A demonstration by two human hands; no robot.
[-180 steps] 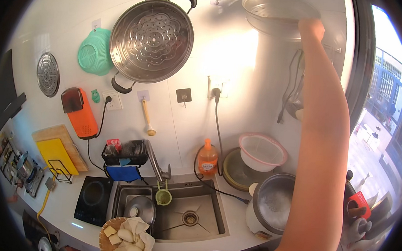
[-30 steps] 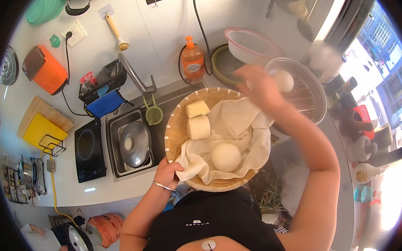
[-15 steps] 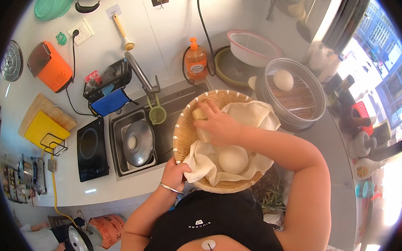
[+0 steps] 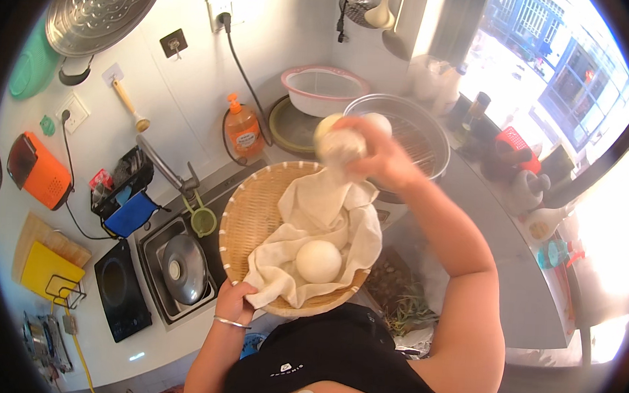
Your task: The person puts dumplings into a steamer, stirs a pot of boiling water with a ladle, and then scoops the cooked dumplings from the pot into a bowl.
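My left hand grips the near left rim of a round woven bamboo basket, its fingers over a corner of the cream cloth. On the cloth lies one smooth white steamed bun. My right hand is raised past the basket's far edge, closed on a pale bun blurred by motion; whether the cloth's upper end touches it I cannot tell. Just beyond stands a round metal steamer with a slatted bottom. Another white bun inside it is partly hidden behind my hand.
A white basin with a pink rim stands behind the steamer, near an orange soap bottle. Left of the basket is a sink holding a metal lid. Bottles and a red basket line the window side.
My right hand has lifted out of the basket with a bun and moved to the far right, toward the steamer. My left hand still holds the basket; the view has shifted.
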